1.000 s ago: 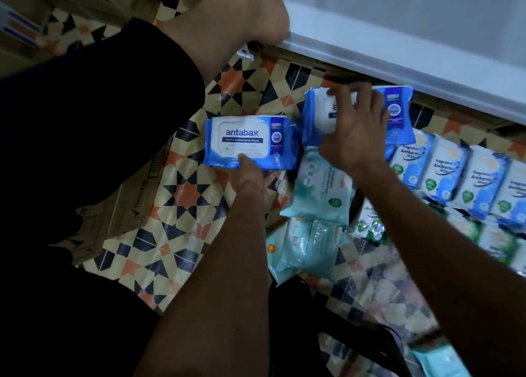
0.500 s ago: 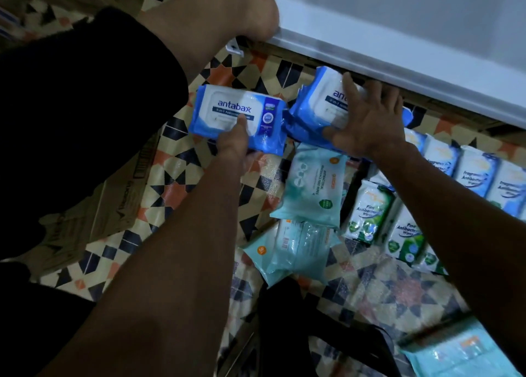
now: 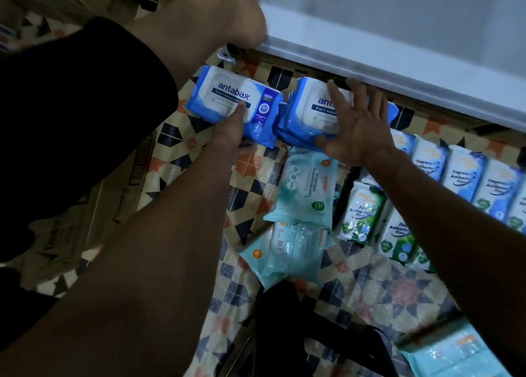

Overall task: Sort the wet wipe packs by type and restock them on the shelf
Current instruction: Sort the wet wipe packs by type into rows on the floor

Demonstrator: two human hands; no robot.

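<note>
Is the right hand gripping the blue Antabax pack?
No: the right hand lies flat with straight, spread fingers on the right Antabax pack, pressing it rather than curling around it.

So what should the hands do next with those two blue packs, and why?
Probably slide the left blue pack right until it sits against the right blue stack. Both read antabax, so they are one type. The left hand already has its grip on the left pack, and the right hand lies flat on the stack, steadying it.
</note>
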